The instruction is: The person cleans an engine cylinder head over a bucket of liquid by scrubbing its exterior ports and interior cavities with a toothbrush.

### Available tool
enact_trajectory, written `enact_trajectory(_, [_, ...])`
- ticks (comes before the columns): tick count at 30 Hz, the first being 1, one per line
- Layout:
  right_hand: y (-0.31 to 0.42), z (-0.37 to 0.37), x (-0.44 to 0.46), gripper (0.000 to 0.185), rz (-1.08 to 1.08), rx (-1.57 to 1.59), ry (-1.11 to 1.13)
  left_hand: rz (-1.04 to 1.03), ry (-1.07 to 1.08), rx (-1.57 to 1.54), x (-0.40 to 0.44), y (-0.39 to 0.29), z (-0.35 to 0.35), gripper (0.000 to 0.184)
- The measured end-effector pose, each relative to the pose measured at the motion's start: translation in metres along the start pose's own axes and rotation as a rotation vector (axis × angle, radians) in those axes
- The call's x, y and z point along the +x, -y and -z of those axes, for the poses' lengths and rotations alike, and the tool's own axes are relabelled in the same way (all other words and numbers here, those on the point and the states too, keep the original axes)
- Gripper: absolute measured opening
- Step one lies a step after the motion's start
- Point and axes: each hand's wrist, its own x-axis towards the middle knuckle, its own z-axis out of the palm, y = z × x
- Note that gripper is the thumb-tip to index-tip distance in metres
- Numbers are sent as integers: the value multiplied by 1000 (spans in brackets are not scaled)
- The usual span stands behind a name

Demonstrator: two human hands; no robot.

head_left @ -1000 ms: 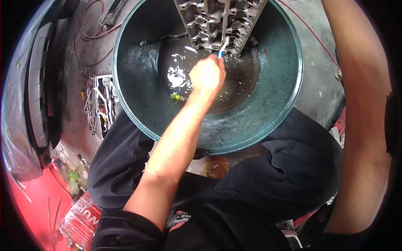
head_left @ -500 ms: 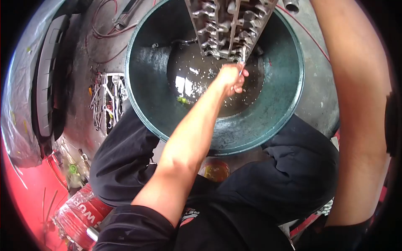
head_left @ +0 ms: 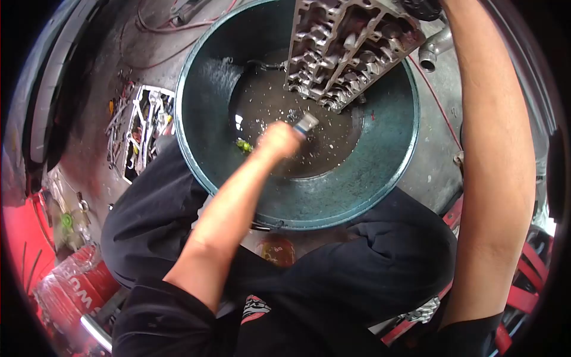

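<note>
My left hand (head_left: 279, 141) is closed round the handle of a small brush (head_left: 307, 122) with pale bristles, over the dark liquid in a green tub (head_left: 285, 205). A metal engine part (head_left: 342, 53), like a cylinder head with rows of cavities, stands tilted over the tub's far side, its lower end above the brush and apart from it. My right forearm (head_left: 491, 178) reaches up along the right side. My right hand is beyond the top edge, so its hold is hidden.
Wrenches in a tray (head_left: 148, 122) lie left of the tub. A red hose (head_left: 437, 104) and a metal pipe (head_left: 429, 58) are to the right. A dark ribbed object (head_left: 421, 7) touches the top edge. A red package (head_left: 77, 282) lies lower left.
My left hand and the brush have come away from the metal part, back toward the left and nearer me. The part has turned and shows more of its cavities. The view has shifted.
</note>
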Motion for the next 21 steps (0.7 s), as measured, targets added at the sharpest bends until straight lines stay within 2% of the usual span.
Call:
enact_trajectory(1, [3, -3, -3, 42, -9, 33, 14, 165, -120, -129, 56, 60, -24, 36])
enact_trajectory(3, [11, -13, -4, 38, -33, -15, -41, 452, -317, -160, 37, 72, 23, 31])
enact_trajectory(5, [14, -12, -5, 35, -70, -9, -58, 276, -195, 139, 66, 100, -15, 28])
enact_trajectory(6, [12, -12, -1, 33, -58, -15, -59, 207, -253, 186, 85, 107, -48, 27])
enact_trajectory(8, [16, -12, -6, 32, -52, 20, -67, 293, -322, -213, 2, 14, -18, 29])
enact_trajectory(9, [19, -14, -8, 31, -41, 41, -74, 190, -295, -334, -16, -7, -28, 31])
enact_trajectory(10, [22, -15, -11, 31, -37, 39, -61, 85, -359, -485, -34, -29, -44, 30])
enact_trajectory(12, [27, -13, -15, 31, -7, 0, -31, 1, -338, -614, -68, -80, -30, 27])
enact_trajectory(16, [34, -19, -15, 31, -29, -58, -56, -132, -283, -791, -34, -119, -41, 29])
enact_trajectory(18, [33, -19, -16, 31, -22, -71, -45, -290, -455, -921, -12, -122, -67, 29])
enact_trajectory(19, [35, -19, -14, 31, -22, -77, -46, -290, -465, -931, -13, -120, -50, 29])
enact_trajectory(21, [41, -18, -16, 31, -16, -76, -41, -59, 334, -1408, -18, -109, -13, 27])
